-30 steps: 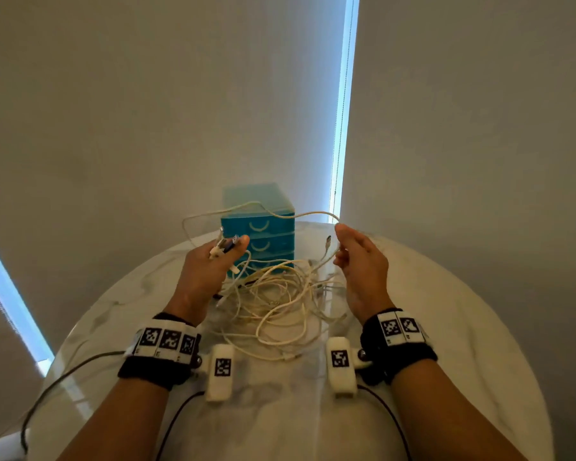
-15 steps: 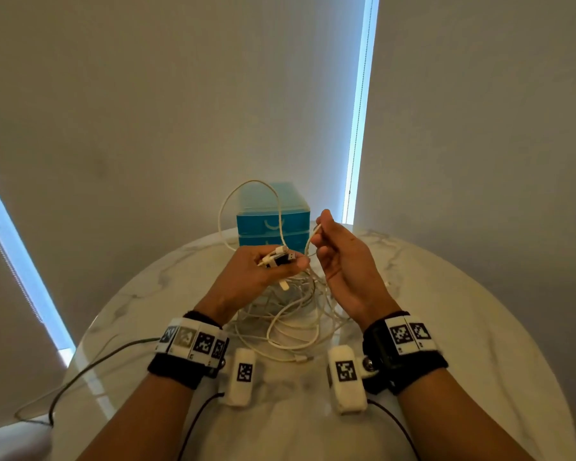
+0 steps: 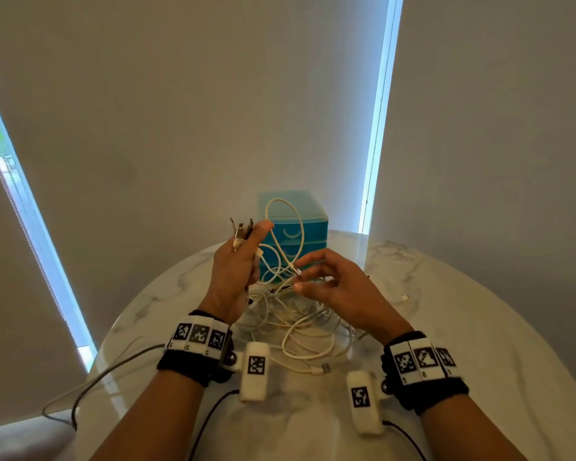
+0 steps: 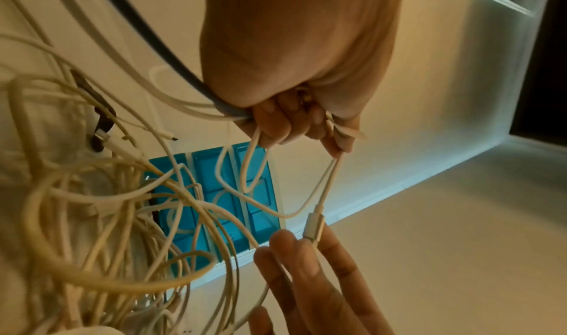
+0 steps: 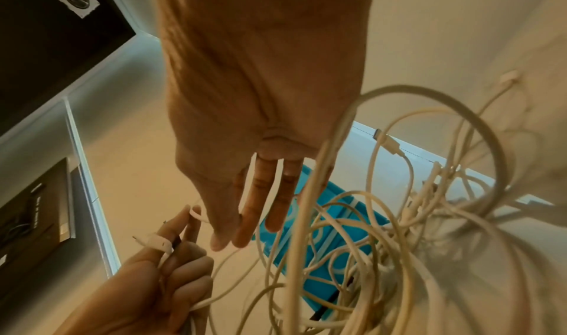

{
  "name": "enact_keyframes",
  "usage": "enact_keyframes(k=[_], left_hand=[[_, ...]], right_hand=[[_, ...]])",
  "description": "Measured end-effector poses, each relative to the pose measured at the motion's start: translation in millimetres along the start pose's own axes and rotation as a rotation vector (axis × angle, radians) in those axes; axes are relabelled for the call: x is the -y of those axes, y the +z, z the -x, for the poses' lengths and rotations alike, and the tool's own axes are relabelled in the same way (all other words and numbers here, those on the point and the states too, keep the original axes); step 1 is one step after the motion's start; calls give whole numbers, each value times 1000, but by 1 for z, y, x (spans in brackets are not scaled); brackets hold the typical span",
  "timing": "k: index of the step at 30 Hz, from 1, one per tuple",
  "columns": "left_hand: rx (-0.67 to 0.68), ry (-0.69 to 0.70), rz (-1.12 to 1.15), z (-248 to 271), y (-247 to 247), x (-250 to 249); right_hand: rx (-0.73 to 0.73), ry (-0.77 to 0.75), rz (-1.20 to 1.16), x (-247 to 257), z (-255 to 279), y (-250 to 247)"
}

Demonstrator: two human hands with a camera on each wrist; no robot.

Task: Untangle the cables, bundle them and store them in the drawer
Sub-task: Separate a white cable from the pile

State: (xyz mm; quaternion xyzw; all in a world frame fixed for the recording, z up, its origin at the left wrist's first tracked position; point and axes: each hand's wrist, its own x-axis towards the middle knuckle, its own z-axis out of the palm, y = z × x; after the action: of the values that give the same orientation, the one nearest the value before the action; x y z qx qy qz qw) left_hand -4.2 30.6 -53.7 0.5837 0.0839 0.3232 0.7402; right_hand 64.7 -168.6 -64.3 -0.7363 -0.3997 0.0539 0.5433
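1. The left hand (image 3: pixel 236 271), up at about 10 o'clock from the pile, has its fingers curled into a grip round a fistful of plug ends (image 3: pixel 241 229) that stick out above the knuckles. Several white leads and one dark one trail down from that fist, going by the left wrist view.

2. Middle: the cable tangle (image 3: pixel 300 324) sits on the table (image 3: pixel 479 344), with one tall loop (image 3: pixel 286 227) standing up in front of the drawers. This stuff looks light, floppy and a bit springy, so yanking a strand probably just tightens the knots. Best bet is grabbing at the stiff connector and feeding it back through.

3. The right hand (image 3: pixel 340 287), at roughly 2 o'clock from the pile, has its fingers spread and relaxed, not clamped. The fingertips (image 4: pixel 280 238) are just touching a silver plug (image 4: pixel 313 226) that hangs from the left fist.

4. The blue drawer unit (image 3: pixel 293 227), at 12 o'clock behind the tangle, shows curved handles on its fronts. All the drawers look closed from here, and what's inside can't be told. No cable is in there yet by the look of it.

5. A loose white plug (image 3: pixel 404 298) lies off at 3 o'clock on the table.
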Motion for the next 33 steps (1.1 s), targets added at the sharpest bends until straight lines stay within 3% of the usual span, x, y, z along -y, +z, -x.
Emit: enact_keyframes(k=[6,11,16,19,23,25,29,33], left_hand=[[28,-92,69,-6,-5,-1],[153,-161,87,-6,-5,-2],[300,-271,423,-8,-10,-7],[378,-258,506,-6,-9,-10],[443,-242,559,0,-5,-16],[452,-241,580,1,-5,-17],[374,-227,616,0,-7,-15],[128,-143,568,-7,-10,-14]], right_hand=[[-191,-161,-63,23,4,1],[-427,-272,-374,46,3,-4],[-532,-167,-595,38,-4,-5],[-510,-55,-325,33,-2,7],[-79,81,28,21,0,31],[1,36,127,12,-3,41],[-169,-45,225,8,-8,45],[-309,-197,142,19,-5,41]])
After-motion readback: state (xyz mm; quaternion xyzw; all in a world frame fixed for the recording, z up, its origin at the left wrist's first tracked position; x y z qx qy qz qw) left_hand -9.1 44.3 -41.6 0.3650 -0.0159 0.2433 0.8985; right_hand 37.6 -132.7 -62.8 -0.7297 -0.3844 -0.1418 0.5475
